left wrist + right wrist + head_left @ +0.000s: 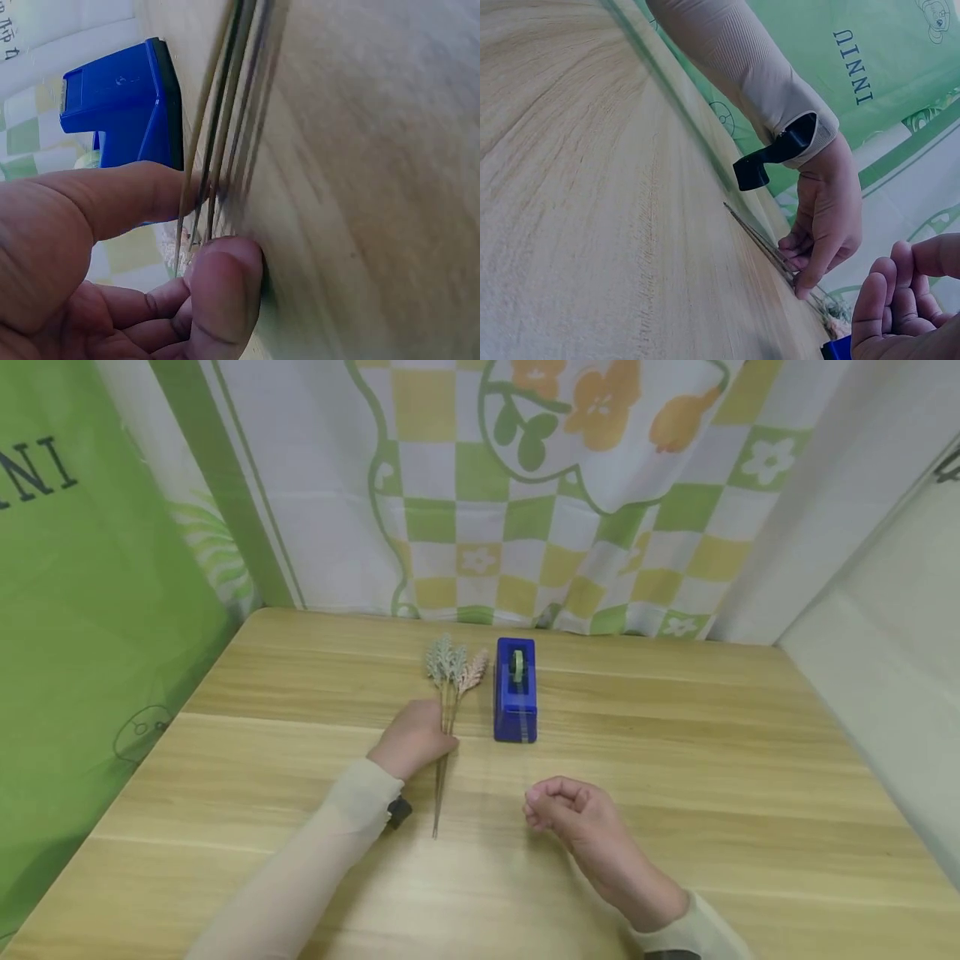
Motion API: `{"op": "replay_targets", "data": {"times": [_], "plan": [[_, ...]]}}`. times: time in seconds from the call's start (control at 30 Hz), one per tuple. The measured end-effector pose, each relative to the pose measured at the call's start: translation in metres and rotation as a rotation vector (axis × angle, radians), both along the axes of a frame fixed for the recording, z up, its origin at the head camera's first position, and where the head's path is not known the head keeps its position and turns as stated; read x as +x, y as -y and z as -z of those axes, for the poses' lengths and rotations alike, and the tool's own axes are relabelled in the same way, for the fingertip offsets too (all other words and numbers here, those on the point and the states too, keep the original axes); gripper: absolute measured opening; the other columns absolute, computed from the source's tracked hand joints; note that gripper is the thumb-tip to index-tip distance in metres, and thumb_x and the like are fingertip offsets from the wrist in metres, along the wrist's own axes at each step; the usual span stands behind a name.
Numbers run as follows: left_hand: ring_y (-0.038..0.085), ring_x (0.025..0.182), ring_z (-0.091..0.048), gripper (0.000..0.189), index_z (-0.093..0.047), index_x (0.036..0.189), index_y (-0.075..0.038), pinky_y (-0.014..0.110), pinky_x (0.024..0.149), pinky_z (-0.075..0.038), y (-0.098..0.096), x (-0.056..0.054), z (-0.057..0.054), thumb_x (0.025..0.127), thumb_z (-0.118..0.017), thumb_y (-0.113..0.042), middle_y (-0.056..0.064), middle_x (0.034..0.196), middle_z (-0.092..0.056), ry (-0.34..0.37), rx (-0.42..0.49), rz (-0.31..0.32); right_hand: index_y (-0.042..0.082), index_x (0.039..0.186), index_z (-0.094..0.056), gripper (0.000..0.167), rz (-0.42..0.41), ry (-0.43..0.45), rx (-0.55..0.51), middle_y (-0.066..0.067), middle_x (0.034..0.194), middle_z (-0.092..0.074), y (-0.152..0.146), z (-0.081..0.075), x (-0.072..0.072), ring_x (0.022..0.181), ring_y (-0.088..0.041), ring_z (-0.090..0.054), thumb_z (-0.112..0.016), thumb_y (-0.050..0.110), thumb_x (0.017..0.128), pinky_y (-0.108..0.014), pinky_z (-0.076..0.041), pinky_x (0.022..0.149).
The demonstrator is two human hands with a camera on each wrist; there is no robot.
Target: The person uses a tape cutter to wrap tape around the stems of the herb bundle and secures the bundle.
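Observation:
Several artificial flower stems point(441, 777), thin and brownish, lie lengthwise on the table with pale green heads point(444, 660) and one pinkish head point(473, 672) at the far end. My left hand point(411, 739) pinches them partway along, the stems passing between thumb and finger in the left wrist view. Right of the flower heads stands a blue tape dispenser point(515, 714) holding a small greenish roll point(518, 666), with clear tape at its near edge. Nearer to me, my right hand point(588, 839) hovers, fingers loosely curled, thumb close to the index finger, nothing visible in it.
A wooden table point(712, 760) spreads under everything. Along its far edge hangs a checked, flowered curtain point(525, 543), with a green cloth point(75, 610) on the left and a pale wall point(892, 610) on the right. A black wrist mount point(776, 154) sits at the left cuff.

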State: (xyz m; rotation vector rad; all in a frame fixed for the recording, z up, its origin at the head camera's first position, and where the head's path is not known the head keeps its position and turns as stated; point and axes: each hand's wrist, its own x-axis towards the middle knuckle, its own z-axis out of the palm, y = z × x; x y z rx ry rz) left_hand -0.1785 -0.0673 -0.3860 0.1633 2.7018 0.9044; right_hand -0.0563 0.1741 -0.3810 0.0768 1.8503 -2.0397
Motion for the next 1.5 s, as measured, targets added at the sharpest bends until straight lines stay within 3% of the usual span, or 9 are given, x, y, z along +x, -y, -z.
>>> {"op": "replay_targets", "data": {"times": [0.2, 0.53, 0.73, 0.83, 0.97, 1.07, 1.13, 1.3, 1.5], "plan": [[0.011, 0.051, -0.035, 0.038, -0.040, 0.065, -0.016, 0.023, 0.045, -0.033, 0.000, -0.003, 0.002, 0.085, -0.068, 0.000, -0.004, 0.059, -0.036, 0.039, 0.020, -0.011, 0.006, 0.102, -0.065, 0.004, -0.017, -0.006, 0.010, 0.006, 0.090, -0.074, -0.001, 0.000, -0.001, 0.086, -0.007, -0.068, -0.064, 0.010, 0.101, -0.022, -0.059, 0.087], [0.012, 0.050, -0.038, 0.036, -0.042, 0.065, -0.015, 0.023, 0.043, -0.033, -0.003, -0.004, 0.007, 0.089, -0.067, -0.004, -0.002, 0.061, -0.041, 0.040, -0.001, -0.037, 0.006, 0.100, -0.065, 0.004, -0.014, -0.001, 0.010, 0.007, 0.088, -0.074, 0.000, 0.001, 0.000, 0.085, -0.007, -0.068, -0.064, 0.010, 0.101, -0.022, -0.059, 0.086], [0.009, 0.046, -0.031, 0.048, -0.036, 0.059, -0.018, 0.021, 0.041, -0.028, 0.002, -0.002, 0.008, 0.101, -0.058, -0.012, -0.007, 0.052, -0.033, 0.033, 0.106, -0.031, 0.005, 0.101, -0.065, 0.004, -0.010, 0.003, 0.019, 0.007, 0.088, -0.074, 0.001, 0.001, 0.000, 0.085, -0.007, -0.068, -0.064, 0.009, 0.101, -0.022, -0.059, 0.085], [0.010, 0.046, -0.039, 0.040, -0.041, 0.068, -0.014, 0.021, 0.043, -0.032, 0.005, 0.000, 0.008, 0.106, -0.051, -0.013, -0.003, 0.056, -0.044, 0.066, 0.193, -0.027, 0.005, 0.102, -0.065, 0.005, -0.007, 0.005, 0.025, 0.007, 0.088, -0.073, 0.001, 0.001, 0.000, 0.085, -0.007, -0.067, -0.064, 0.009, 0.101, -0.022, -0.059, 0.085], [0.016, 0.053, -0.057, 0.012, -0.049, 0.107, 0.000, 0.024, 0.054, -0.048, 0.009, 0.002, 0.009, 0.109, -0.042, -0.009, 0.008, 0.075, -0.060, 0.115, 0.287, -0.032, 0.005, 0.101, -0.065, 0.004, -0.006, 0.003, 0.024, 0.007, 0.088, -0.073, 0.001, 0.001, 0.000, 0.085, -0.007, -0.067, -0.064, 0.009, 0.101, -0.021, -0.058, 0.085], [0.017, 0.053, -0.060, 0.030, -0.040, 0.133, 0.011, 0.025, 0.059, -0.054, 0.011, 0.001, 0.011, 0.111, -0.036, -0.008, 0.009, 0.077, -0.060, 0.117, 0.295, -0.032, 0.005, 0.101, -0.065, 0.005, -0.006, 0.001, 0.027, 0.007, 0.088, -0.073, 0.001, 0.002, 0.000, 0.085, -0.007, -0.067, -0.064, 0.009, 0.101, -0.021, -0.058, 0.084], [0.016, 0.051, -0.057, 0.042, -0.030, 0.144, 0.017, 0.025, 0.055, -0.053, 0.012, -0.001, 0.012, 0.111, -0.032, -0.009, 0.007, 0.073, -0.058, 0.108, 0.272, -0.034, 0.004, 0.102, -0.065, 0.006, -0.006, 0.001, 0.030, 0.006, 0.088, -0.074, 0.001, 0.003, 0.000, 0.085, -0.007, -0.067, -0.064, 0.010, 0.101, -0.022, -0.058, 0.085], [0.012, 0.053, -0.040, 0.041, -0.032, 0.142, 0.015, 0.023, 0.046, -0.036, 0.016, -0.004, 0.013, 0.112, -0.029, -0.013, 0.004, 0.074, -0.047, 0.043, 0.234, -0.055, 0.003, 0.102, -0.064, 0.007, -0.006, 0.003, 0.028, 0.006, 0.089, -0.074, 0.001, 0.003, 0.000, 0.085, -0.007, -0.067, -0.064, 0.010, 0.101, -0.022, -0.058, 0.084], [0.012, 0.058, -0.040, 0.026, -0.044, 0.122, 0.007, 0.021, 0.048, -0.036, 0.023, -0.003, 0.011, 0.113, -0.029, -0.013, 0.005, 0.081, -0.046, -0.065, 0.277, -0.100, 0.004, 0.102, -0.065, 0.006, -0.004, 0.001, 0.026, 0.006, 0.088, -0.073, 0.001, 0.003, 0.000, 0.084, -0.007, -0.067, -0.064, 0.010, 0.101, -0.022, -0.058, 0.084]]}}
